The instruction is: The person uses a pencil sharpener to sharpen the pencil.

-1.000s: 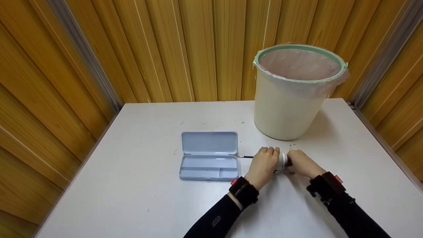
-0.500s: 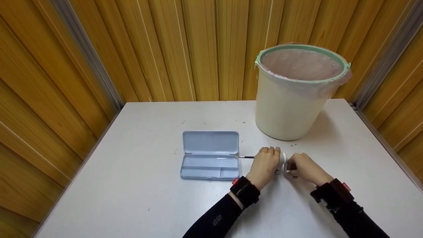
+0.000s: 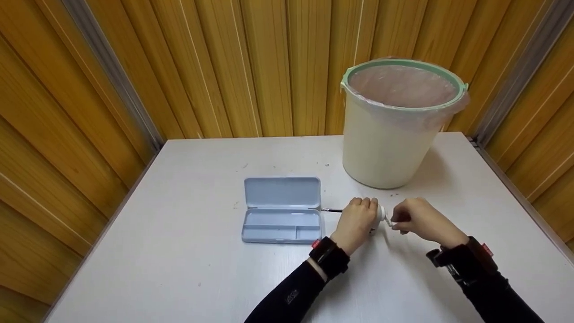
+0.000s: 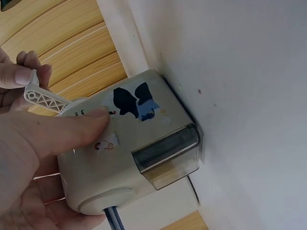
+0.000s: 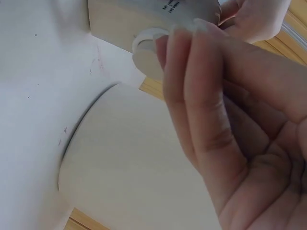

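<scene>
A pale crank pencil sharpener [image 4: 127, 132] with penguin-like pictures and a clear-fronted drawer [image 4: 175, 167] stands on the table. My left hand [image 3: 356, 224] grips its body from above, thumb on the top face, and covers most of it in the head view. Out of its left end sticks a dark pencil [image 3: 332, 210], pointing toward the pencil case. On the opposite end is a white crank [image 4: 48, 99]. Thumb and fingers of my right hand [image 3: 419, 220] pinch the crank's handle; in the right wrist view the fingers hide that handle.
Left of the sharpener lies a light blue pencil case [image 3: 269, 228], its lid up, with divided compartments. A cream bin [image 3: 381, 148] with a green rim and pink liner stands behind the hands. Small dark specks dot the white table [image 3: 179, 215]. Wood-look panels enclose the sides.
My right hand has moved slightly to the right with the crank, which has turned and now shows between hand and sharpener. My left hand keeps its hold in the same place.
</scene>
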Available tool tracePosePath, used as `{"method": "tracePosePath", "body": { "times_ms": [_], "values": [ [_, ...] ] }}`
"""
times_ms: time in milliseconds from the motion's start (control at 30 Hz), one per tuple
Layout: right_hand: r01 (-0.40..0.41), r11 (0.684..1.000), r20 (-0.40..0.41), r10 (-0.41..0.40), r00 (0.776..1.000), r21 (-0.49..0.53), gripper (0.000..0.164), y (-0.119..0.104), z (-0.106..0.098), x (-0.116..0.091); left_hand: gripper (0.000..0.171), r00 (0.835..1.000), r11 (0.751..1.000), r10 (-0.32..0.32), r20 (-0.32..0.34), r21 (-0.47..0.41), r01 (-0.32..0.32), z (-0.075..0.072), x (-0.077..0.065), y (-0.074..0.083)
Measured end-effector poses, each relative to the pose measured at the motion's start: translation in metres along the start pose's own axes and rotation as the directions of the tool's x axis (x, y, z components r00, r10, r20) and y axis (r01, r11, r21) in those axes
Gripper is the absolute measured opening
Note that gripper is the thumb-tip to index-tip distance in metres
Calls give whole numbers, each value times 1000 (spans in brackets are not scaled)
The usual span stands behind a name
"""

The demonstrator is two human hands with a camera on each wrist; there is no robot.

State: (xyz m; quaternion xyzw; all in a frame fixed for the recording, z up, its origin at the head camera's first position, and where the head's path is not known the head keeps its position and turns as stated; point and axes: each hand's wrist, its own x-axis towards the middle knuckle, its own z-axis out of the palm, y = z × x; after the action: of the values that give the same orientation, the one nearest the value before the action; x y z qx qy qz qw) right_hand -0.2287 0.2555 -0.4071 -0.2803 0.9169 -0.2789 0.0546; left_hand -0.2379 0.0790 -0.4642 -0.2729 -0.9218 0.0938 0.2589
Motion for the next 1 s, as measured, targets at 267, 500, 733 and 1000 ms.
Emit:
{"method": "tracePosePath", "body": {
  "times_ms": [267,500,733,1000],
  "values": [
    [-7,1000,-46,8,999,30,6,0,-5,2,40,1000,1000,7,-6,8,-7,0,0,1],
    [-28,999,-83,31,996,35,4,-1,-6,4,40,1000,1000,1,-4,12,-1,1,0,0],
    [-16,1000,-119,17,993,13,6,0,-4,5,42,999,1000,-2,-41,14,3,7,-4,1],
    [-11,1000,-106,14,994,28,4,0,-5,6,33,997,1000,-6,-73,26,8,16,-8,2]
  ]
}}
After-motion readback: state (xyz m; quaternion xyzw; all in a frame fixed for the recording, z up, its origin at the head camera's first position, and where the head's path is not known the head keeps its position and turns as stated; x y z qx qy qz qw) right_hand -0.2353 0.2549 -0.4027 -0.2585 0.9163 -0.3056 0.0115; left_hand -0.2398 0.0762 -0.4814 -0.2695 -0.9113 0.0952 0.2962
